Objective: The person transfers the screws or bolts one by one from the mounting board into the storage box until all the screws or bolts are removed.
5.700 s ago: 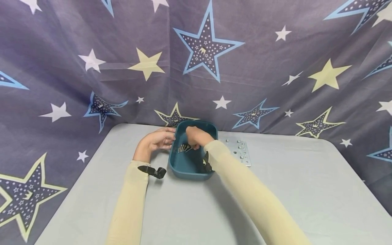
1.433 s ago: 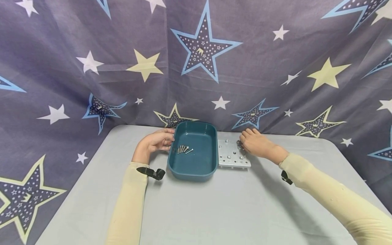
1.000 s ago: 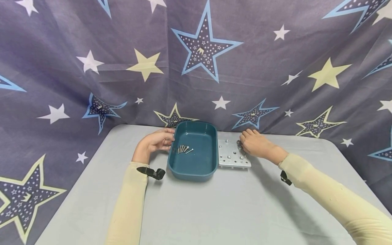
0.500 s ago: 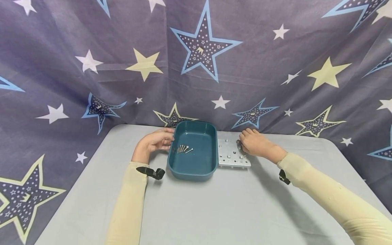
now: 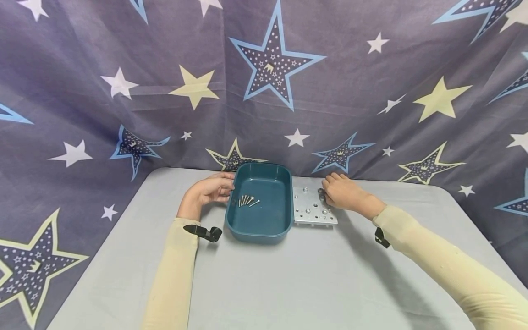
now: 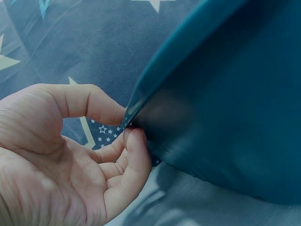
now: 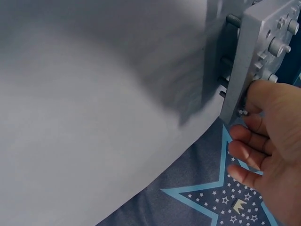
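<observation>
A dark teal bin (image 5: 264, 224) stands at the back of the table. My left hand (image 5: 212, 189) is at its left side; in the left wrist view the thumb and forefinger of the left hand (image 6: 89, 160) pinch the rim. Several screws (image 5: 246, 200) lie inside the bin. Against its right side is a silver metal plate (image 5: 304, 201), dotted with holes and bolts (image 5: 307, 211). My right hand (image 5: 342, 191) is at the plate's far right corner. In the right wrist view, the right hand (image 7: 277, 136) pinches a bolt there, mostly hidden by thumb and forefinger; the other fingers curl loosely.
The pale grey table (image 5: 288, 284) reaches back to a star-patterned cloth (image 5: 354, 91) hanging behind it. Small dark pieces (image 5: 233, 201) lie along the bin's left wall. Threaded ends (image 7: 233, 20) stick out under the plate.
Since the oldest frame, my right hand has come out of the bin and moved right to the plate. It has stayed there through the latest frames. The left hand keeps its place.
</observation>
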### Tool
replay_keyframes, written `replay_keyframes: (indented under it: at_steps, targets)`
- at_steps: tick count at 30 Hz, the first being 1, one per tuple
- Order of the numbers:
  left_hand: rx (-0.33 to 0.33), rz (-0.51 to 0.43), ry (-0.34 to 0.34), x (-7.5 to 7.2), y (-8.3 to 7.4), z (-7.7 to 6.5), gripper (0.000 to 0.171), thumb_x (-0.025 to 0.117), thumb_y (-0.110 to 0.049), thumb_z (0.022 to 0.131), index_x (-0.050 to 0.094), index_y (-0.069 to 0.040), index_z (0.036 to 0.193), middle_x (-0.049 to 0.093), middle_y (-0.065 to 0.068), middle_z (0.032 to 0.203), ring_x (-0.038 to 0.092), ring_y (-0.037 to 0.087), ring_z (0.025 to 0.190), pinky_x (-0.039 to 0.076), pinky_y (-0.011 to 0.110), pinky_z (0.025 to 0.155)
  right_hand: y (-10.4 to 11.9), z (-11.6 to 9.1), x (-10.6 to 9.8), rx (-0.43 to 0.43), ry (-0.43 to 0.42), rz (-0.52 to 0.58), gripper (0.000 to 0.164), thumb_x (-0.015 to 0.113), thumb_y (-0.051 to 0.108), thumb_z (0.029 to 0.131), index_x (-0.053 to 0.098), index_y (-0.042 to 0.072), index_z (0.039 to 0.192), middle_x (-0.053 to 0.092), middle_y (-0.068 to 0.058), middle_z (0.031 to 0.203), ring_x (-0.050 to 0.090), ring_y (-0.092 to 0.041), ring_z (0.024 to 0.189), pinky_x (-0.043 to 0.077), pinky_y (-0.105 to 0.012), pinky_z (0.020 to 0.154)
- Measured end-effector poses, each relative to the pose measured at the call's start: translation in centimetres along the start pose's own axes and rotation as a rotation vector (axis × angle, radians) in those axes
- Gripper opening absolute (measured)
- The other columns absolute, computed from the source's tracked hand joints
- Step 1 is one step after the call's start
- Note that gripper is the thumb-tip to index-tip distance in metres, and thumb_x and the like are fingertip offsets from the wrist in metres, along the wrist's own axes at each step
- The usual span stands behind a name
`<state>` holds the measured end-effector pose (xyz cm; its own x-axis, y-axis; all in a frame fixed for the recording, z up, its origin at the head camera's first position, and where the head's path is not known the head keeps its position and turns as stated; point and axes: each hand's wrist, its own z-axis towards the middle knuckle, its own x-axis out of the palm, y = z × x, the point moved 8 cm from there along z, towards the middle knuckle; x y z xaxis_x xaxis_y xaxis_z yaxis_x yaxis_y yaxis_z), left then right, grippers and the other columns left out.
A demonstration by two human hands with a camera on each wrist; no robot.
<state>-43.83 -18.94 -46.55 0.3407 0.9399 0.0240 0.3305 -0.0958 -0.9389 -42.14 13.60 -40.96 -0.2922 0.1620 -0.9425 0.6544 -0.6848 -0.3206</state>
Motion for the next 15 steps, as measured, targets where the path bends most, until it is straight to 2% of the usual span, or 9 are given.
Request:
replay_keyframes:
  at_steps: [6, 15]
  targets:
    - [-0.006, -0.019, 0.009, 0.07, 0.08, 0.04, 0.059, 0.051, 0.000, 0.092, 0.032, 0.004, 0.147, 0.063, -0.007, 0.082, 0.059, 0.003, 0.066, 0.052, 0.022, 0.066, 0.02, -0.03, -0.33, -0.013, -0.032, 0.006, 0.020, 0.072, 0.014, 0.085, 0.062, -0.001, 0.094, 0.063, -0.015, 0.089, 0.060, -0.034, 0.091, 0.054, -0.049, 0.086]
    - [0.000, -0.018, 0.007, 0.11, -0.08, -0.17, 0.057, 0.050, 0.000, 0.093, 0.032, 0.004, 0.147, 0.062, -0.007, 0.082, 0.058, 0.004, 0.067, 0.052, 0.021, 0.066, -0.12, 0.17, -0.25, -0.005, -0.003, 0.030, 0.019, 0.071, 0.013, 0.085, 0.063, -0.001, 0.094, 0.064, -0.014, 0.089, 0.060, -0.033, 0.090, 0.053, -0.049, 0.086]
